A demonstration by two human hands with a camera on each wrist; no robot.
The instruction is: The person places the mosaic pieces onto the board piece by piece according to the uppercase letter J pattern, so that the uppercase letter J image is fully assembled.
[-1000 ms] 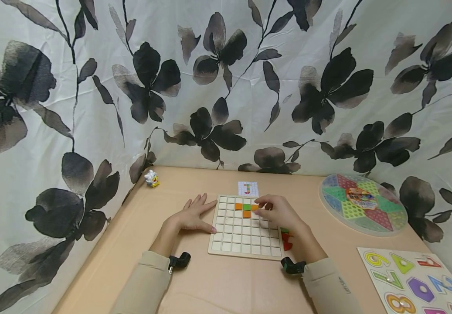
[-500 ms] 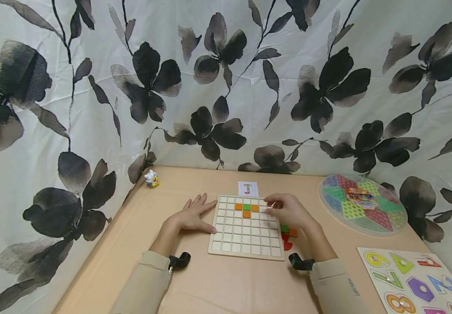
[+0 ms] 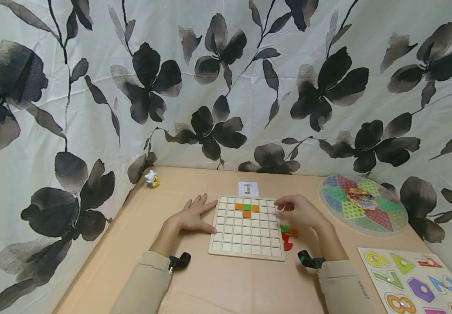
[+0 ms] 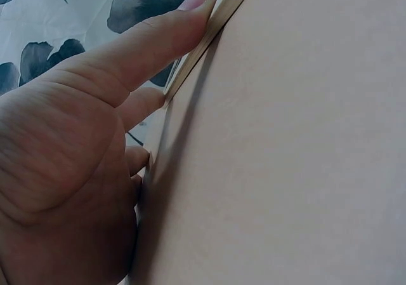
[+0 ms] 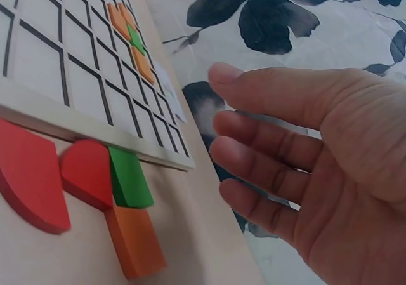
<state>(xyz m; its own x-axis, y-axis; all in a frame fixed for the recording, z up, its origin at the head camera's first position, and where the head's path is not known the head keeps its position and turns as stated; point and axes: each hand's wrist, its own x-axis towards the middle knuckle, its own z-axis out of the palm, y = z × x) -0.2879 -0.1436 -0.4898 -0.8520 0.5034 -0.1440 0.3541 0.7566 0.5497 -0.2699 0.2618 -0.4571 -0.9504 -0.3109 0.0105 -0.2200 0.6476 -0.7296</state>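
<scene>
A pale wooden grid board (image 3: pixel 229 237) lies on the table. In its upper rows a green square (image 3: pixel 247 207) sits between two orange squares, with a third orange square (image 3: pixel 246 214) below it. My left hand (image 3: pixel 189 218) rests along the board's left side, its fingers spread and its thumb at the edge. Past the right edge, my right hand (image 3: pixel 299 213) hovers with loosely bent fingers and nothing between them. Several loose blocks lie by that edge: a green one (image 5: pixel 131 178), an orange one (image 5: pixel 135 240) and two red rounded pieces (image 5: pixel 89 171).
Behind the board lies a small grid card (image 3: pixel 248 189) with a coloured pattern. A round star-patterned game board (image 3: pixel 363 205) is at the back right, a number-and-shape board (image 3: pixel 419 279) at the front right. A small toy figure (image 3: pixel 152 178) stands back left.
My right hand has moved right, off the grid board, uncovering the loose blocks beside it. The left hand and the coloured squares have stayed in place.
</scene>
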